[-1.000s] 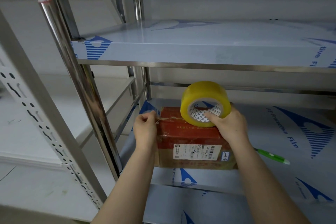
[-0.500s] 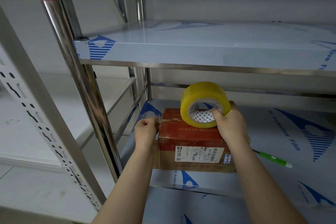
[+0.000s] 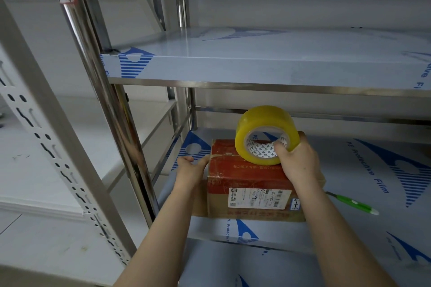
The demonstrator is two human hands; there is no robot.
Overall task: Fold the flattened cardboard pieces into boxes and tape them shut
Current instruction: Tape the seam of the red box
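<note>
Presently on the lower shelf (image 3: pixel 373 196) of a steel rack:

Item 1, cardboard box (image 3: pixel 247 182): red-printed top, brown sides, folded up and standing near the shelf's left front corner. A white barcode label (image 3: pixel 258 197) is on the near face, with a small handwritten tag at its right.

Item 2, tape roll (image 3: pixel 242 140): yellow, standing on edge on the box top, core facing the camera.

Item 3, right hand (image 3: pixel 297 165): grips the tape roll, thumb hooked into the core, fingers wrapped over the outer side.

Item 4, left hand (image 3: pixel 190 169): fingers fairly straight, tips touching the box's upper left edge. It possibly pins a clear tape end there, but the film is too faint to confirm.

Item 5, green pen-like tool (image 3: pixel 352 202): lying flat on the shelf, just right of the box.

Item 6, upper shelf (image 3: pixel 256 63): blue-printed protective film.
</note>
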